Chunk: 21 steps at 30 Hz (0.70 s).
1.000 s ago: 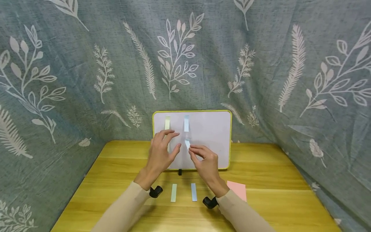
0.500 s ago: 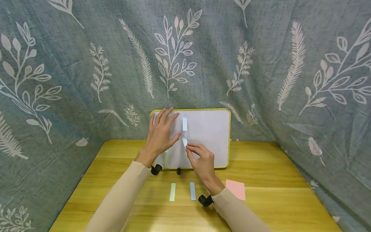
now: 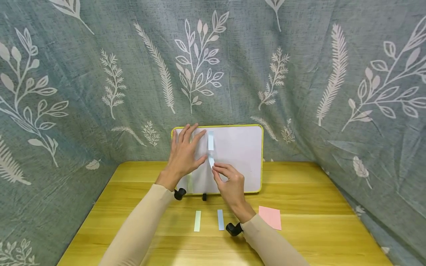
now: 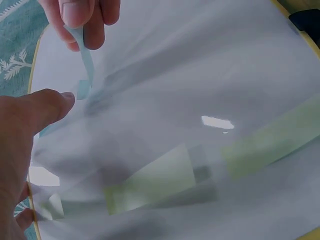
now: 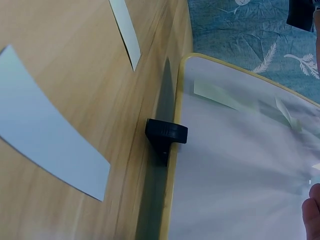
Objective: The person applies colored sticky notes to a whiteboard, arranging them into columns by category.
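Observation:
A whiteboard [image 3: 237, 151] with a yellow frame stands upright on the table. My right hand [image 3: 233, 184] pinches the lower end of a light blue paper strip [image 3: 211, 161], which bends out from the board while its upper end lies against it. Another light blue strip [image 3: 211, 141] is stuck on the board just above. My left hand [image 3: 182, 159] lies spread over the board's left part, fingertips at the top edge. In the left wrist view its thumb points at the blue strip's upper end, close beside it. Several green strips [image 4: 150, 186] run along the board below that hand.
On the table in front lie a loose green strip [image 3: 197, 221], a loose blue strip [image 3: 220, 220] and a pink paper square [image 3: 270, 218]. A black stand foot [image 5: 164, 134] holds the board's bottom edge. A patterned curtain [image 3: 233, 66] hangs behind and at both sides.
My left hand has moved up the board, fingers spreading to the top edge, uncovering a lower green strip. My right hand keeps pinching the blue strip and has hardly moved.

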### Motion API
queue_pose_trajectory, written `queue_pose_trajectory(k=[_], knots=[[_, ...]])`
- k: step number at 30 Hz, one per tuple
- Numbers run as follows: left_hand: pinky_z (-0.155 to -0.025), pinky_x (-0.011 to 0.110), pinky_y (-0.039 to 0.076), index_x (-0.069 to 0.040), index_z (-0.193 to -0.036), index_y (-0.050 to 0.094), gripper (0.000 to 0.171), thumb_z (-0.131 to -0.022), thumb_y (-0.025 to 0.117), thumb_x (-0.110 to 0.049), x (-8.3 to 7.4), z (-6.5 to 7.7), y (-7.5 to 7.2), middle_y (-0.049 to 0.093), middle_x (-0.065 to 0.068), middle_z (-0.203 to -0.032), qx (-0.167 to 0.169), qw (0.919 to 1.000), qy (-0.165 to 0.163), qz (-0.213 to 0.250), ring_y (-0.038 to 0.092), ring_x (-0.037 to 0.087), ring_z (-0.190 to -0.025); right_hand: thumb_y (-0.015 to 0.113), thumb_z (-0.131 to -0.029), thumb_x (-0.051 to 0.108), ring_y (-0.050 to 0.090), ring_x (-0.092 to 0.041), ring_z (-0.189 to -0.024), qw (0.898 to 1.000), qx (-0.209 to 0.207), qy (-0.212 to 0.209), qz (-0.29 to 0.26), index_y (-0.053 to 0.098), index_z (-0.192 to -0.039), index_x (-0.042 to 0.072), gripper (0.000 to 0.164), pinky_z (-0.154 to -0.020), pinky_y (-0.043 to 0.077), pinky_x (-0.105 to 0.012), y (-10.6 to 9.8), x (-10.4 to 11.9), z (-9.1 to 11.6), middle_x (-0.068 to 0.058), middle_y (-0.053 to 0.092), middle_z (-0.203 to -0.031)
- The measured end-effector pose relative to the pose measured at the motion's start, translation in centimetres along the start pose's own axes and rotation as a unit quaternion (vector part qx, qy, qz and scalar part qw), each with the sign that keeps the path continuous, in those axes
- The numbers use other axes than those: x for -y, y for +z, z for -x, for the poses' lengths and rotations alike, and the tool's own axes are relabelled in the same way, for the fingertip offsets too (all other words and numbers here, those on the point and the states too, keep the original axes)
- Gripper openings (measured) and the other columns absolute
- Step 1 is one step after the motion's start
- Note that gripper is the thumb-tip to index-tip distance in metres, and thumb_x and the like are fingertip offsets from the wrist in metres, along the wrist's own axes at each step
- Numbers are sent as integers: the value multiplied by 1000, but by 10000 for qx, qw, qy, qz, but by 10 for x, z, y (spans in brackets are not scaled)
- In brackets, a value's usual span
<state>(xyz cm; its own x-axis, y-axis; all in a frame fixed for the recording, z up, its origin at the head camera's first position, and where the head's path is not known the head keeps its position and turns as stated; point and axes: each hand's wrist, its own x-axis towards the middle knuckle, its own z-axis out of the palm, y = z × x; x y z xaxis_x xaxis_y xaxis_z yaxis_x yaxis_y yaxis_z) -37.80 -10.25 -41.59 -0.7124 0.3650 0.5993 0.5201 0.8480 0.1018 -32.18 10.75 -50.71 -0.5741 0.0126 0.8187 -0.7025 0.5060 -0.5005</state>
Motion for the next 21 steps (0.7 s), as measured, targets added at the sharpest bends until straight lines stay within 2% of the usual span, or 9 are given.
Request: queue_pose_trajectory(k=[1,4,7,21], knots=[[-143,83,15,-24,-176,51,94,-97,96,-45,0,0,1,34,10,-191,-20,10000,-2,-18,28,43,-180,91,-99,-1,89,-31,-109,10000,-23,-20,-3,92,-111,1,12,-97,70,-30,1,0,0,-13,90,-118],[-142,83,17,-24,-175,52,95,-95,98,-46,0,1,3,36,11,-190,-126,9999,14,-76,30,43,-179,91,-99,-2,89,-31,-109,10000,-62,-69,15,92,-110,0,12,-93,73,-41,2,-1,0,-13,89,-117],[-142,83,20,-24,-174,54,96,-93,100,-47,0,2,6,37,12,-189,-237,9997,39,-99,32,44,-178,90,-99,-3,89,-32,-109,9999,-69,-76,27,92,-111,-1,12,-92,73,-45,3,-2,1,-14,89,-117],[-142,82,19,-25,-174,54,96,-93,100,-49,-1,2,11,35,13,-190,-272,9995,12,-167,30,44,-179,91,-98,-4,89,-35,-108,9996,-152,-243,88,91,-110,-3,13,-92,73,-45,10,-4,1,-17,89,-117]])
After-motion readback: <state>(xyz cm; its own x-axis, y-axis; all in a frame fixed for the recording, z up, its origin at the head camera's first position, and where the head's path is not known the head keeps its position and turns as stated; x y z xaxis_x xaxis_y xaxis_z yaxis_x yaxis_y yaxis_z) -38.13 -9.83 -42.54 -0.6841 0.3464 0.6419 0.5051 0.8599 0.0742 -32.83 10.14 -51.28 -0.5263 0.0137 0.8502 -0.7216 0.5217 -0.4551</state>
